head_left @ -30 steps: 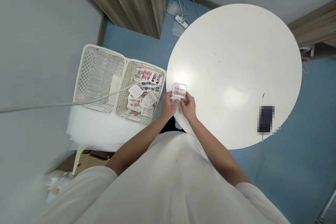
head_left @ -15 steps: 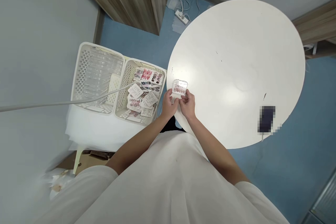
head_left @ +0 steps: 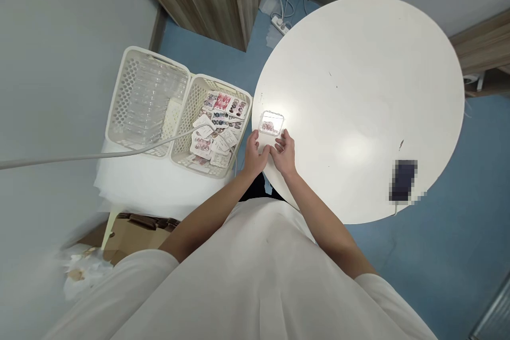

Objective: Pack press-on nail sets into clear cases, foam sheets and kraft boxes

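Observation:
A clear plastic case (head_left: 271,123) with pinkish press-on nails inside lies flat near the left edge of the round white table (head_left: 358,79). Bright glare covers part of its top, so I cannot tell how its lid sits. My left hand (head_left: 255,155) is just below the case's near left corner, fingers loosely bent and apart from the thumb. By the near right corner is my right hand (head_left: 283,153), its fingers also parted and slightly curled. Both thumbs meet below the case, and neither hand appears to grip it.
To the left, a white basket (head_left: 178,141) contains several clear plastic cases (head_left: 153,98). Beside it, another basket (head_left: 246,143) holds nail cards (head_left: 223,102). A grey cable (head_left: 119,154) crosses in front of them. A blurred dark device (head_left: 404,180) lies at the table's right edge.
The case sits slightly farther from my hands, and glare now shows on it. My fingers have come away from its near corners and loosened. The view has shifted a little.

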Motion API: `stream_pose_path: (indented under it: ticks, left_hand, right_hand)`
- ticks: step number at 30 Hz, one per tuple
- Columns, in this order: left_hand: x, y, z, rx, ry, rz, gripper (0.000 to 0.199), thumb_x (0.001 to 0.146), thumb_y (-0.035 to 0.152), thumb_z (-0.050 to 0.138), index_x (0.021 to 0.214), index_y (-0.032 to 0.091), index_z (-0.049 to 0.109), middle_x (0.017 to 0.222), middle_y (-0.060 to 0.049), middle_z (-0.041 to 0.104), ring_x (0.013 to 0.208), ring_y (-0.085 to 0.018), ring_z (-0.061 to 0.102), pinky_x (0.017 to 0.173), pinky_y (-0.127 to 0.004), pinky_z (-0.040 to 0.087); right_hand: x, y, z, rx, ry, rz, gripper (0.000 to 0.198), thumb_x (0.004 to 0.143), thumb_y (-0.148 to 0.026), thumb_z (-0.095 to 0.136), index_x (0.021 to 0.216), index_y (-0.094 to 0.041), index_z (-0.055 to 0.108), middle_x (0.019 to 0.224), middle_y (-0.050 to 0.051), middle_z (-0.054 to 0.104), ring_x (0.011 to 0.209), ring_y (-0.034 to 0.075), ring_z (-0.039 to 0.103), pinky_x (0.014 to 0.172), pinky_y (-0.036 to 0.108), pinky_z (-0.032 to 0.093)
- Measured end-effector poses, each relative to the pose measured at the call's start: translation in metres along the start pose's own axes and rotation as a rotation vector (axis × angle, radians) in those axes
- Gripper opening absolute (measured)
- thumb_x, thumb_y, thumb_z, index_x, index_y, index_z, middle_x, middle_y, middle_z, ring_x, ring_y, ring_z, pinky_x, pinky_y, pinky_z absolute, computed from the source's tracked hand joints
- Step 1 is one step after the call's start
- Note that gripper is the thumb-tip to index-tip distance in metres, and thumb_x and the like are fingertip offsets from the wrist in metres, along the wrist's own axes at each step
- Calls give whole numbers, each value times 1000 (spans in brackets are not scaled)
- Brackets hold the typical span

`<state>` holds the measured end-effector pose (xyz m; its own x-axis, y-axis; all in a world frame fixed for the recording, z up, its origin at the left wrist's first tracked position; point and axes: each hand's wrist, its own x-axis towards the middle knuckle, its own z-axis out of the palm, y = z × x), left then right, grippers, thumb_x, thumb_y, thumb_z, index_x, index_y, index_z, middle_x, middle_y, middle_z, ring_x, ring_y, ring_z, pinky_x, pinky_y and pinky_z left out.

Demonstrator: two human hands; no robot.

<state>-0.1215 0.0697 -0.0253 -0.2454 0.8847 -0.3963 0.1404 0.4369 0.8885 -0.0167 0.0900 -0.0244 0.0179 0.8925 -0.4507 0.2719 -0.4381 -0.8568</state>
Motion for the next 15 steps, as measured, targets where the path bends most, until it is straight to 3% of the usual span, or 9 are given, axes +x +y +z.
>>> stream_pose_path:
  ticks: [9, 15]
  left_hand:
    - [-54, -15, 14, -49, 107, -24, 56, 80, 24, 53, 132, 24, 33, 139, -11, 34, 129, -22, 36, 103, -41, 36]
    - [-101, -22, 27, -84, 152, -6, 49, 79, 27, 54, 126, 21, 42, 134, -13, 42, 124, -22, 42, 101, -41, 37]
  right_hand:
    - [-41, 7, -34, 63, -200, 14, 78, 71, -34, 62, 138, -28, 22, 143, 9, 26, 130, 22, 33, 105, 43, 33]
    - [-78, 20, -65, 49, -261, -20, 65, 71, -31, 60, 131, -28, 34, 137, 9, 37, 113, 20, 51, 96, 41, 42]
